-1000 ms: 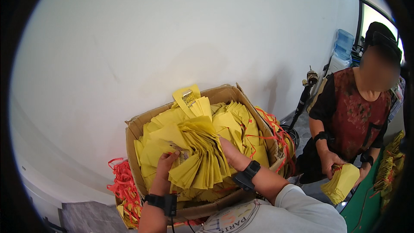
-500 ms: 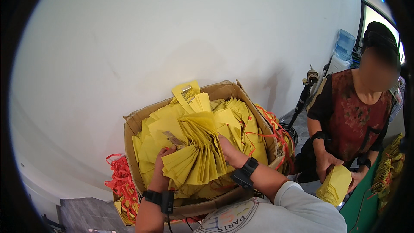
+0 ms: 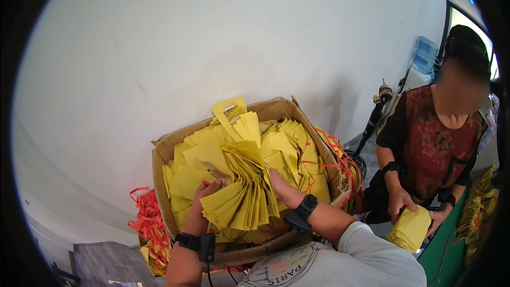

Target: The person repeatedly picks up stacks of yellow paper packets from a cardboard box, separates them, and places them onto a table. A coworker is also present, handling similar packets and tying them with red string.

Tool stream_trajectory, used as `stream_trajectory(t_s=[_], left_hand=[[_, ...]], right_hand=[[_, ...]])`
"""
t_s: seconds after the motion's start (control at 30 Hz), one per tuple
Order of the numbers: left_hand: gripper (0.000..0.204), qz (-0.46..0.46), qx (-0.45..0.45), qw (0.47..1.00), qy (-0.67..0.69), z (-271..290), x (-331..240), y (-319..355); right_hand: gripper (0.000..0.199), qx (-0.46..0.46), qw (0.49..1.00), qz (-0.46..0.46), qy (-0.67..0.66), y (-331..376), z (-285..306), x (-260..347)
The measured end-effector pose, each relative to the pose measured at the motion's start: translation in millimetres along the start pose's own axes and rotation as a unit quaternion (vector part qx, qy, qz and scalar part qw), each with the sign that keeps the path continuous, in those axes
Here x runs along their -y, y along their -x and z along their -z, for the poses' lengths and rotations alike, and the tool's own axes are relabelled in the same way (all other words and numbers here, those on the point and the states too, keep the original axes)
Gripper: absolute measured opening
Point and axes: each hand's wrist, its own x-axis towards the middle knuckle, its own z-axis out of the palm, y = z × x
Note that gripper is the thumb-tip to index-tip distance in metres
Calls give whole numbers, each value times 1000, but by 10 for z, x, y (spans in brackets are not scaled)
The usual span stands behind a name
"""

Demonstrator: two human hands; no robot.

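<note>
Between my two hands is a fanned bundle of yellow papers, pinched near its middle so the folded edges spread out. My left hand grips the bundle's left side, thumb on a dark printed patch. On the other side my right hand is closed on the bundle, its fingers partly hidden behind the papers. Below lies an open cardboard box heaped with more yellow papers. One printed yellow packet leans up at the box's far edge.
Red ribbons hang left of the box, and more red ribbons lie along its right side. To the right a co-worker holds a yellow paper stack by a green surface. A white wall rises behind.
The bundle and my hands have barely shifted. The co-worker's yellow stack has moved slightly left.
</note>
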Motion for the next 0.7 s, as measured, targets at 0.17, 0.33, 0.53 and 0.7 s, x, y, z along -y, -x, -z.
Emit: stream_trajectory(t_s=[0.17, 0.33, 0.53, 0.7], left_hand=[[11, 8, -14, 1000, 25, 15, 15, 81], [11, -7, -28, 998, 48, 71, 108, 215], [10, -45, -34, 997, 57, 74, -6, 359], [10, -70, -29, 996, 56, -46, -237, 434]], right_hand=[[35, 22, 996, 22, -79, -76, 215, -149], [26, -70, 997, -8, -27, -182, 360, -187], [32, -96, 988, -6, -124, -29, 301, 126], [25, -49, 985, 12, -165, -150, 448, 250]])
